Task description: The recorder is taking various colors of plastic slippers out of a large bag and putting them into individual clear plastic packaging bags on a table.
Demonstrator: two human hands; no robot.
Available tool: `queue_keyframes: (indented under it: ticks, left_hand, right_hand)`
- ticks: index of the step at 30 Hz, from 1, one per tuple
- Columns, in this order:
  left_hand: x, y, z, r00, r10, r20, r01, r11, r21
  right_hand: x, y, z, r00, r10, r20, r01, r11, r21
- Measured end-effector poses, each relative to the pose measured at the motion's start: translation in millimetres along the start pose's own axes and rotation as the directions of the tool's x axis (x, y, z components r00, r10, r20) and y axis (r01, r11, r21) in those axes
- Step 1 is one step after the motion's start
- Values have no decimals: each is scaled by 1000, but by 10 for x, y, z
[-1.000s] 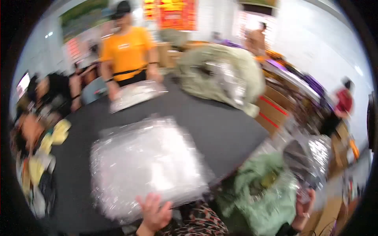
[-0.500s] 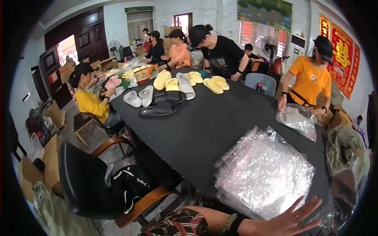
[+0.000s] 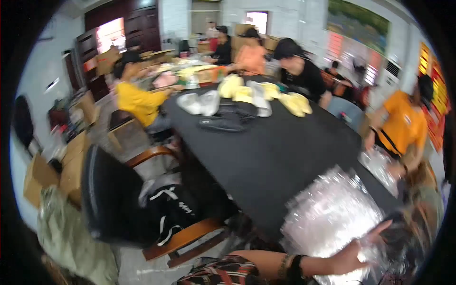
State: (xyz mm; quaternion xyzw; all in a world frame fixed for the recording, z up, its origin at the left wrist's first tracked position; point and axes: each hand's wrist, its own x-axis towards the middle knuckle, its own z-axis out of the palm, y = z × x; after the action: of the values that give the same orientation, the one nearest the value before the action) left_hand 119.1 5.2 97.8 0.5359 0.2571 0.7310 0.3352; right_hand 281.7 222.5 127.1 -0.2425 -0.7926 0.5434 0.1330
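My left hand point(image 3: 346, 259) reaches in from the lower edge, with a patterned sleeve and bands at its wrist. It is at the near right corner of a stack of clear plastic bags point(image 3: 332, 213). One finger stretches out to the right. Clear plastic from a bag point(image 3: 377, 249) shows between that finger and the thumb, though motion blurs the grip. My right hand is not in view. The stack lies on the black table point(image 3: 266, 161).
Grey, yellow and black slippers point(image 3: 232, 114) stand at the table's far left. Across on the right, a person in orange point(image 3: 403, 121) handles a clear bag point(image 3: 380, 164). Other people sit or stand farther off. A black armchair point(image 3: 114, 194) stands to the left.
My left hand has gone from spread fingers over the stack's near corner to fingers around clear plastic. The whole view has swung left and is now blurred.
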Motion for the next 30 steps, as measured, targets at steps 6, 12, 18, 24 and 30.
queue_keyframes:
  ticks: [6,12,18,24,30]
  left_hand:
    - [-357,-223,-450,813,-532,-236,353,773,-528]
    - [-641,-447,-982,531,-789,-309,548,598,-584]
    - [-674,-47,-1252,529,-829,-183,694,546,-468]
    - [-746,277,-1691,542,-659,-522,795,603,65]
    - [-566,479,-1872,974,169,-152,170,-100,980]
  right_hand:
    - [-808,-1702,1107,867,-428,-257,320,871,-373]
    - [-654,-682,507,788,-499,-360,29,614,-789]
    - [-893,399,618,982,-60,-178,-112,574,-811]
    - [-1025,902,980,991,103,-82,-122,491,-863]
    - [-987,940,966,990,127,-55,-113,515,-850]
